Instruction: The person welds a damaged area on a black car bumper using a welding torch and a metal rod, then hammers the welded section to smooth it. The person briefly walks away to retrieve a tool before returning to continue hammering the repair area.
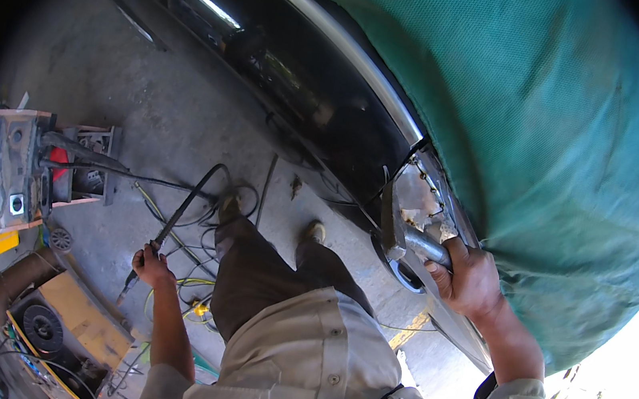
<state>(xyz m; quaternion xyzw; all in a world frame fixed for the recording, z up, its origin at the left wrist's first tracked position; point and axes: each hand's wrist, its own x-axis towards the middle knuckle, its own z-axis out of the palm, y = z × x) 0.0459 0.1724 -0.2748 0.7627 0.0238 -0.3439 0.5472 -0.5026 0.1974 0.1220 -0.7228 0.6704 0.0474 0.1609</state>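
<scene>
My left hand (152,265) is closed around a welding torch (132,281), held low over the floor to the left. A thick black cable (188,205) runs up from it and loops down near my feet. On the right, my right hand (470,282) is wrapped round the grey metal handle of a hammer (420,245). Its long narrow head lies over the bare, scraped metal patch (421,197) at the end of the black car body (310,89). Whether the head touches the metal I cannot tell. A green cover (538,131) drapes over the car beside this patch.
A worn machine (10,171) with cables stands at the left, beside an open drawer box (90,161). Below it is a cart (77,321) with a black spool (43,327). Black and yellow hoses (199,285) tangle on the concrete floor around my feet.
</scene>
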